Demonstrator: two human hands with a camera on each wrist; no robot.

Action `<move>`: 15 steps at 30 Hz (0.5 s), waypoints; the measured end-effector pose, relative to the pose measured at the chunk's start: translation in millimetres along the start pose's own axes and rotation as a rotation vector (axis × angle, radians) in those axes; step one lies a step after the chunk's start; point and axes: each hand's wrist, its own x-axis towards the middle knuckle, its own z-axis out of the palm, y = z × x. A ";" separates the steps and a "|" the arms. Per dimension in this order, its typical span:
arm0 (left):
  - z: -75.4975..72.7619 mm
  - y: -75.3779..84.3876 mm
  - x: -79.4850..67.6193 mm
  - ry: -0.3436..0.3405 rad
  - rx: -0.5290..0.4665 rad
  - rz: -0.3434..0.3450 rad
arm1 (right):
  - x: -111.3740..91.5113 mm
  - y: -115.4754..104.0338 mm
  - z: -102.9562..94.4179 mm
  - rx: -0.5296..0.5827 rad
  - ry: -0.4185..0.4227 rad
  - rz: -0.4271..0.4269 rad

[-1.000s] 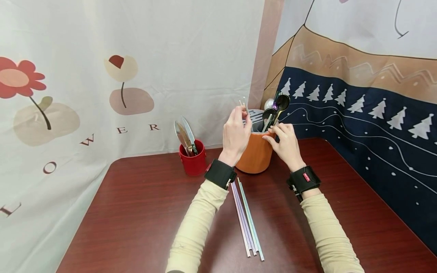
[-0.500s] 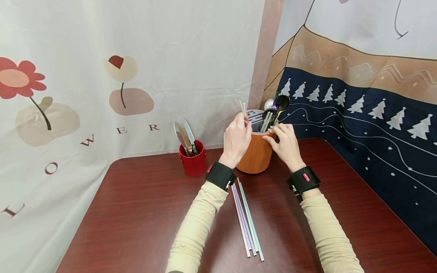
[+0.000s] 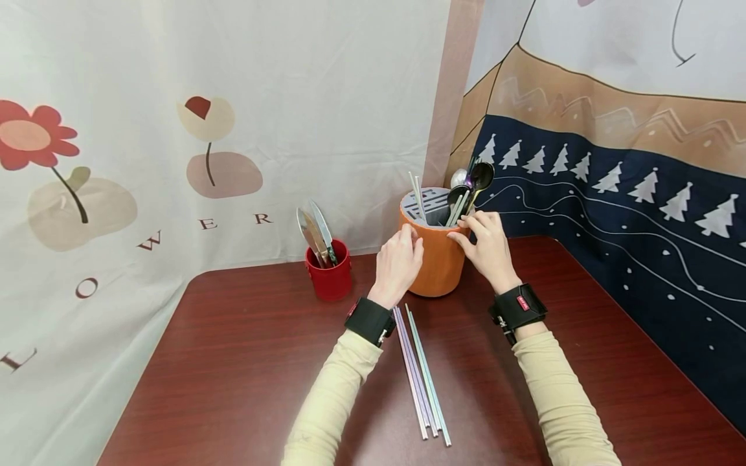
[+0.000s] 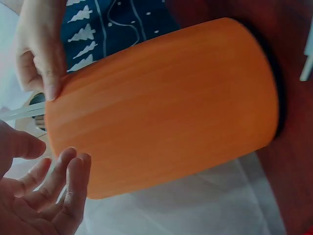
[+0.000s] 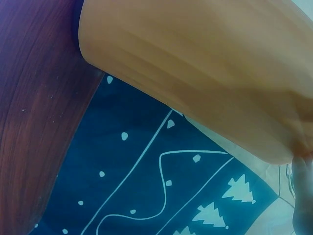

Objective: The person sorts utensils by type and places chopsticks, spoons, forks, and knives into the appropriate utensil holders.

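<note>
An orange utensil holder [image 3: 438, 266] with a grey slotted top [image 3: 438, 196] stands at the back of the table. My right hand [image 3: 486, 249] grips its near right rim, thumb on the outside; in the right wrist view only part of that hand shows, at the edge. My left hand [image 3: 397, 264] is just in front of the holder's left side, holding nothing, its fingers [image 4: 76, 188] loosely bent. Two pale chopsticks [image 3: 417, 194] stand tilted in the left slots. Spoons [image 3: 481, 175] and more pale chopsticks [image 3: 457, 208] stand in the right part.
Several pink, lilac and mint chopsticks [image 3: 427, 375] lie side by side on the dark red table [image 3: 245, 362]. Left of the holder is a red cup [image 3: 329, 278] with knives [image 3: 317, 230] in it. Printed curtains hang behind and at the right.
My left hand has let go of the two pale chopsticks, which now stand in the slotted top, and has moved down and slightly left. My right hand has stayed on the rim.
</note>
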 end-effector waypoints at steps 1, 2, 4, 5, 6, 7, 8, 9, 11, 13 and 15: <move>1.4 -2.6 -3.5 -0.018 0.004 -0.005 | 0.1 -0.1 0.0 0.000 -0.003 0.003; 2.6 -5.3 -7.0 -0.037 0.008 -0.010 | 0.0 -0.1 0.1 -0.002 -0.004 0.006; 4.9 -10.7 -14.5 -0.082 0.020 -0.025 | -0.1 -0.3 -0.1 -0.004 -0.008 0.011; 5.7 -13.3 -18.5 -0.109 0.031 -0.034 | -0.2 -0.2 -0.1 -0.003 -0.010 0.013; 6.6 -15.7 -22.5 -0.135 0.038 -0.042 | -0.4 -0.1 -0.2 -0.002 -0.011 0.015; 7.2 -18.1 -26.6 -0.163 0.045 -0.051 | -0.4 -0.1 -0.3 -0.001 -0.011 0.015; 7.8 -20.2 -30.6 -0.191 0.049 -0.062 | -0.4 -0.1 -0.5 0.000 -0.010 0.015; 8.5 -22.3 -34.7 -0.220 0.055 -0.072 | -0.2 -0.2 -0.7 0.003 -0.009 0.015; 10.0 -26.0 -42.8 -0.268 0.065 -0.091 | -0.4 0.1 -0.8 0.006 -0.007 0.014; 12.2 -29.5 -50.2 -0.311 0.065 -0.120 | -0.4 0.2 -0.7 0.008 -0.006 0.014; 15.1 -32.9 -56.4 -0.350 0.068 -0.151 | -0.5 0.2 -0.4 0.008 -0.006 0.015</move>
